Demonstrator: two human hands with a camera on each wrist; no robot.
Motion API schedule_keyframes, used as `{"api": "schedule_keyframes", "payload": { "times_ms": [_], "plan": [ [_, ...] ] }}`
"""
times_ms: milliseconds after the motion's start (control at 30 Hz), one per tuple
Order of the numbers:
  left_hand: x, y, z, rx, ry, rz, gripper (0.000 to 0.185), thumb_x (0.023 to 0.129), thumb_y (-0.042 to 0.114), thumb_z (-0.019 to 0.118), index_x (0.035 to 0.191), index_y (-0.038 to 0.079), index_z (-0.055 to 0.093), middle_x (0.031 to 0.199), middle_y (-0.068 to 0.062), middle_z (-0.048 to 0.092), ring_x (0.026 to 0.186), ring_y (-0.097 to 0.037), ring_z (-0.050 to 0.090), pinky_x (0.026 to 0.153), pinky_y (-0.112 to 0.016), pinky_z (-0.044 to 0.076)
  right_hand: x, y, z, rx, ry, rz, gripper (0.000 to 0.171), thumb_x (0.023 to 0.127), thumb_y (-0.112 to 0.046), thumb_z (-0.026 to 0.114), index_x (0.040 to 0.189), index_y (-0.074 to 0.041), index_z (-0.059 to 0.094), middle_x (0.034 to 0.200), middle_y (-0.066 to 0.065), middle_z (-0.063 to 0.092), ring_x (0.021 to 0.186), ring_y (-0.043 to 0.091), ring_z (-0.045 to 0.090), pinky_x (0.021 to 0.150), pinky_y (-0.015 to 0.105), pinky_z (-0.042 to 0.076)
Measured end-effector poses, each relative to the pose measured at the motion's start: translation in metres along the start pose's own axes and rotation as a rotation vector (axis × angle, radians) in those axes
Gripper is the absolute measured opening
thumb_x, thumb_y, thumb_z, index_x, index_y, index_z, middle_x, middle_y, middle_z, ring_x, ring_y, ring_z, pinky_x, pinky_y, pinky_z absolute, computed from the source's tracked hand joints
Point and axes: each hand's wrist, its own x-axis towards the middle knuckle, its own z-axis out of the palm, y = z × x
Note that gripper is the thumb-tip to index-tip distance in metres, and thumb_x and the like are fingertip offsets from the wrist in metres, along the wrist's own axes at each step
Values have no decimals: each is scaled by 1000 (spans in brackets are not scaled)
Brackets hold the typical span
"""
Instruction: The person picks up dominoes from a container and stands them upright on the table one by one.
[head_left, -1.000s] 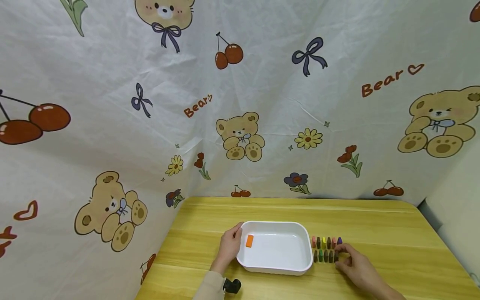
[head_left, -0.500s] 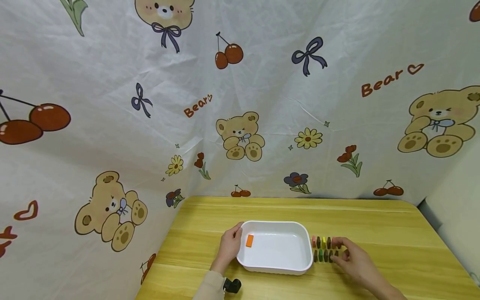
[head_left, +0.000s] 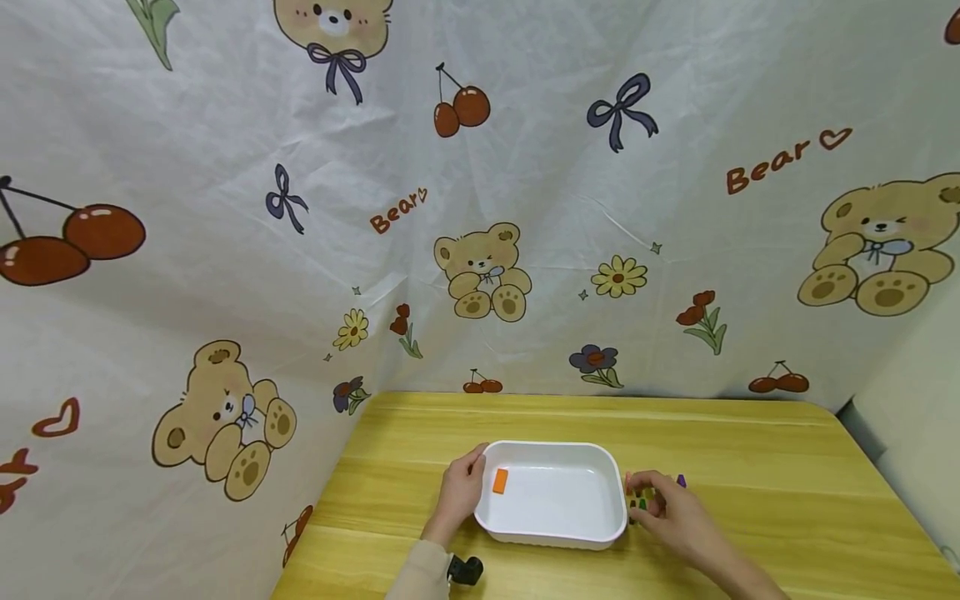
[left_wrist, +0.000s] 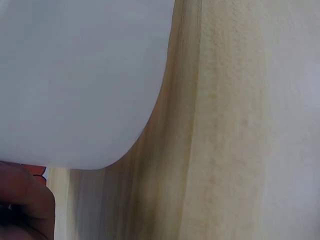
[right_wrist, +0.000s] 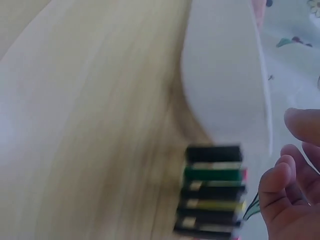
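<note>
Tray first: I see a white rectangular plastic tray [head_left: 552, 500] low in the middle of the head view, sitting on the yellow wooden table [head_left: 757, 467]. Inside it lies a single small orange block [head_left: 499, 481], flat on the floor of the tray near its left wall — nothing else shows in there.

My left hand [head_left: 459, 493] is at the tray's left edge, fingers curled against the rim and thumb over the top, gripping it. In the left wrist view I only get the tray's white outer wall [left_wrist: 80, 80] filling the upper left and a bit of finger at the lower left corner.

My right hand [head_left: 667, 510] hovers just right of the tray, over the two short rows of small coloured blocks [head_left: 642, 500] standing on the table; it hides most of them, with a purple block [head_left: 681, 481] poking out behind the knuckles. In the right wrist view the block row [right_wrist: 212, 192] sits low in the frame, just beside the tray's wall, blurred, and the fingers [right_wrist: 280, 192] at the lower right are loosely bent and spread, holding nothing I can make out.

Behind the table hangs a white cloth printed with bears and cherries [head_left: 480, 208].
</note>
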Motion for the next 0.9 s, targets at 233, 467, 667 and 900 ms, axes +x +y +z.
{"api": "schedule_keyframes", "payload": {
  "times_ms": [233,467,667,900],
  "plan": [
    [-2,6,-1,-13,2,1,36,110,23,50,142,12,64,146,-14,62,139,-38,55,113,-54,48,6,-17,18,73,-21,-100,31,86,-5,81,112,-8,66,85,2,58,69,2,48,55,19,45],
    [-2,4,0,4,12,-4,36,110,23,51,141,13,65,145,-12,62,138,-37,56,113,-54,49,15,-31,40,118,-82,-182,28,88,-8,80,112,-13,66,100,2,64,72,2,51,55,20,49],
    [-13,30,-8,-16,14,9,36,109,18,50,140,7,65,143,-18,63,135,-41,57,111,-56,49,22,-39,56,110,-78,-181,25,89,-6,79,109,-13,67,108,8,68,75,3,54,57,20,50],
    [-13,28,-8,11,17,14,36,110,18,50,141,6,64,143,-17,63,135,-40,57,111,-55,50,31,-43,73,90,-88,-132,24,88,-4,79,107,-11,67,110,12,69,77,6,56,59,20,48]
  ]
}}
